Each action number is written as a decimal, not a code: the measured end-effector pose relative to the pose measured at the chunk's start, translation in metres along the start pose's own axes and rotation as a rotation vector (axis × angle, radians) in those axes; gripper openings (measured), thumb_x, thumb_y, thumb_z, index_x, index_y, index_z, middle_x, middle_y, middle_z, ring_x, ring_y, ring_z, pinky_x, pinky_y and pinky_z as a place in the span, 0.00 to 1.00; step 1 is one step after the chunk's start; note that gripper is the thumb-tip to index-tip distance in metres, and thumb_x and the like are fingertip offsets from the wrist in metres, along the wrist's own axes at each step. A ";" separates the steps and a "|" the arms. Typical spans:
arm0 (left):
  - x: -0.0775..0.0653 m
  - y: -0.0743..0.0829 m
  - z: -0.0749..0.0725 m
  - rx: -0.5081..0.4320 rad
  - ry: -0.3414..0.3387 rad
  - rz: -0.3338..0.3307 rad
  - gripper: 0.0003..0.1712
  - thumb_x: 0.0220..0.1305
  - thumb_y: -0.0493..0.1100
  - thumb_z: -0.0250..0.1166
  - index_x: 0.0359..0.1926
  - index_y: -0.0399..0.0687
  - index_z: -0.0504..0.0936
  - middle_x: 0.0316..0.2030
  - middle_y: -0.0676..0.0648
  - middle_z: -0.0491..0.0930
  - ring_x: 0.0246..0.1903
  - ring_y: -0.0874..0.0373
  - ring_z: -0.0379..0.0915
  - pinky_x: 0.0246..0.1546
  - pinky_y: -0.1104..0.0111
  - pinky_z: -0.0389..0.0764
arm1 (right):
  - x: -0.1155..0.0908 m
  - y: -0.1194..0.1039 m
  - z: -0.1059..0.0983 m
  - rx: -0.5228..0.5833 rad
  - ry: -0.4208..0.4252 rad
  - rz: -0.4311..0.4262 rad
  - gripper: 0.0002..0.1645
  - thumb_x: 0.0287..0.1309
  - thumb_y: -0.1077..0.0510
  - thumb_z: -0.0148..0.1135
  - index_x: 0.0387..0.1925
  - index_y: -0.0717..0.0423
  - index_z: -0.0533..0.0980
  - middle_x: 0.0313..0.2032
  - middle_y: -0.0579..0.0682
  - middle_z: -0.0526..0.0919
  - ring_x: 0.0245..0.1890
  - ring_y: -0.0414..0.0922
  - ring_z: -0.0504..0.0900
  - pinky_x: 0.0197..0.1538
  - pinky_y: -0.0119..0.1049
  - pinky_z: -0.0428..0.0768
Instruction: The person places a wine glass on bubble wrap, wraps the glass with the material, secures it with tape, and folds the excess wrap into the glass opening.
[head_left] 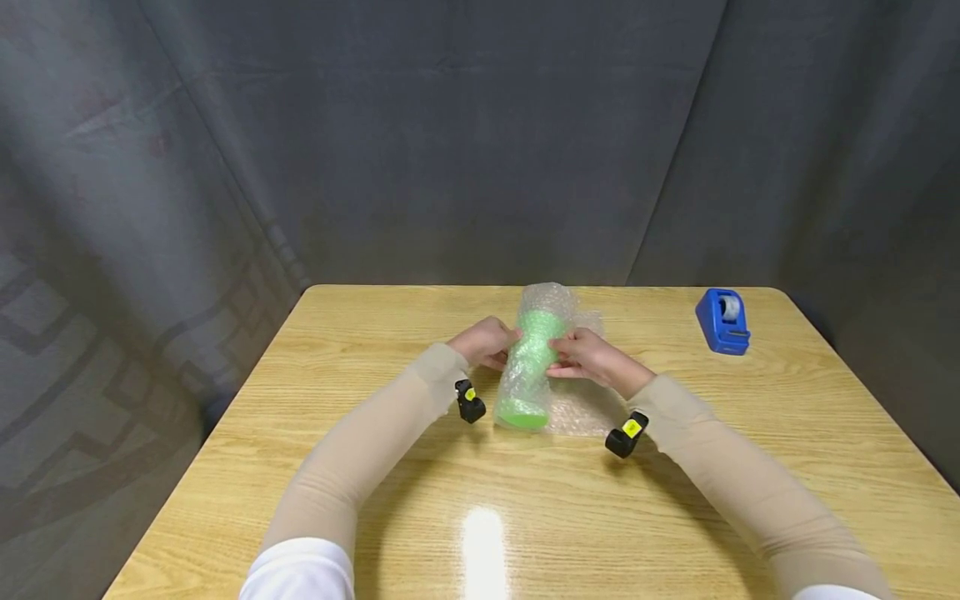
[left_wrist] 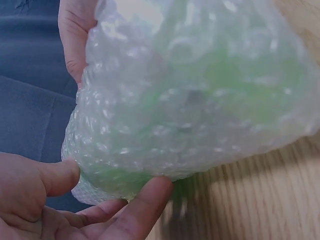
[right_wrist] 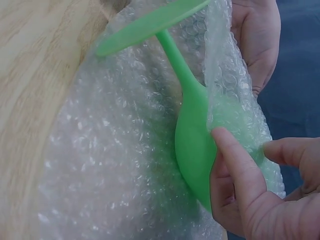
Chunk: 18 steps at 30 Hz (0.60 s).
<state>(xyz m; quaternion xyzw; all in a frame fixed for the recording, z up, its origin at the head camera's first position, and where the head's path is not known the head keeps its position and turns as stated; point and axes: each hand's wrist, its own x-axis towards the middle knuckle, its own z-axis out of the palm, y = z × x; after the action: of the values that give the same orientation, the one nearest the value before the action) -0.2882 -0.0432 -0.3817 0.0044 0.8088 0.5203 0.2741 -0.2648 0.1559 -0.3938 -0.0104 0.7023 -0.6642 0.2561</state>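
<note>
A green stemmed goblet (right_wrist: 192, 135) lies on its side, partly rolled in clear bubble wrap (head_left: 581, 410). Its round foot (right_wrist: 150, 30) and stem show bare in the right wrist view, while wrap covers much of the bowl. My left hand (head_left: 487, 340) grips the wrapped roll from the left, thumb on top and fingers low along its side. From the right, my right hand (head_left: 594, 358) pinches the wrap's layer over the bowl, its thumb and a finger apart on the roll. A flat part of the sheet spreads on the table under my right hand.
A blue tape dispenser (head_left: 724, 323) with a roll of clear tape stands at the table's back right. The wooden table (head_left: 420, 500) ends at a dark grey curtain (head_left: 465, 167) behind. Black wrist cameras (head_left: 470, 402) hang near both wrists.
</note>
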 end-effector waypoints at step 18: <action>-0.009 0.009 0.014 0.270 0.124 0.113 0.21 0.71 0.51 0.57 0.41 0.33 0.76 0.34 0.42 0.78 0.29 0.53 0.80 0.37 0.62 0.86 | -0.002 0.012 -0.016 0.096 -0.085 0.034 0.04 0.72 0.64 0.41 0.37 0.62 0.59 0.32 0.51 0.67 0.34 0.42 0.78 0.49 0.30 0.83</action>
<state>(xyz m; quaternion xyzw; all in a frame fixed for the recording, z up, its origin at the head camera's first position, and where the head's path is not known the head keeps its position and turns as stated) -0.2763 -0.0298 -0.3749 0.0546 0.8851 0.4209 0.1911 -0.2649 0.1728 -0.4040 -0.0145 0.6582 -0.6916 0.2972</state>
